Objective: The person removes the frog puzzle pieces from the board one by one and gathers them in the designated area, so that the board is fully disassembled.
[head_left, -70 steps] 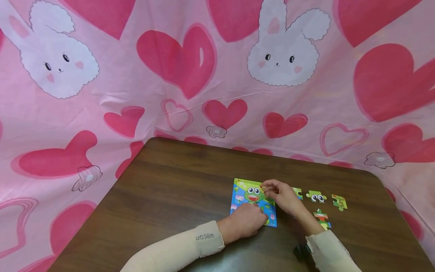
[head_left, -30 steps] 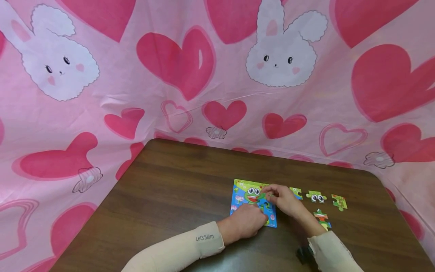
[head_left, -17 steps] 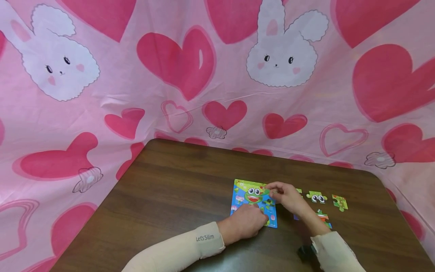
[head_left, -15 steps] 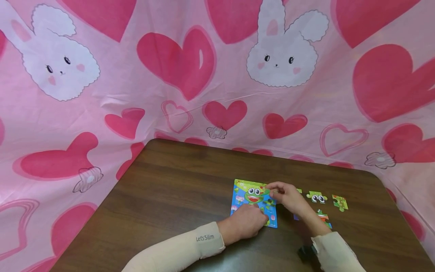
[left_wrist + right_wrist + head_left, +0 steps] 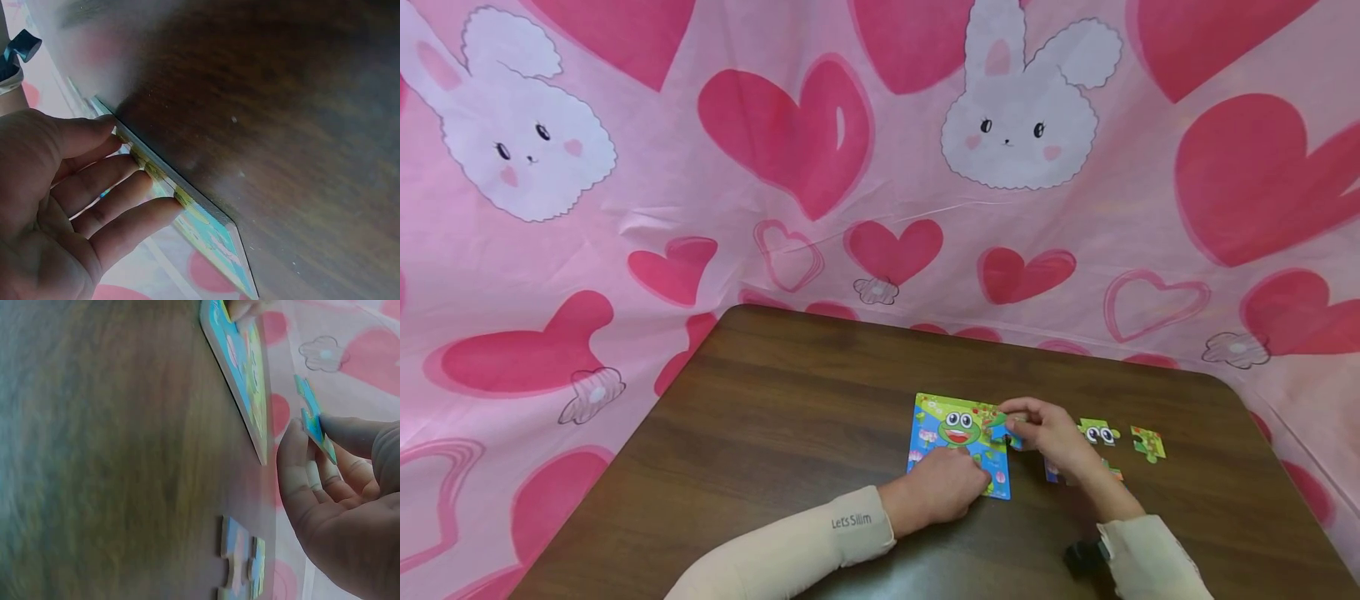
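Observation:
The frog puzzle (image 5: pixel 928 429), a square board in green and blue, lies on the brown table. My left hand (image 5: pixel 943 487) rests over its near part. In the left wrist view, fairly straight fingers (image 5: pixel 140 222) touch the board's top, and the thumb is at its edge. Just over the board's right side, my right hand (image 5: pixel 1051 433) pinches a blue-and-green puzzle piece (image 5: pixel 1002 429) between thumb and fingers. The right wrist view shows this puzzle piece (image 5: pixel 315 419) tilted up and apart from the board (image 5: pixel 240 381).
To the right lie several loose pieces, among them one with eyes (image 5: pixel 1099 433) and a green one (image 5: pixel 1148 444); my right hand and forearm partly cover others. A black object (image 5: pixel 1082 558) sits at my right cuff. A pink cloth with hearts (image 5: pixel 895 250) hangs behind the table.
My right hand has drawn a little to the right from over the board, and more of the puzzle piece it pinches now shows. The left hand has stayed on the board.

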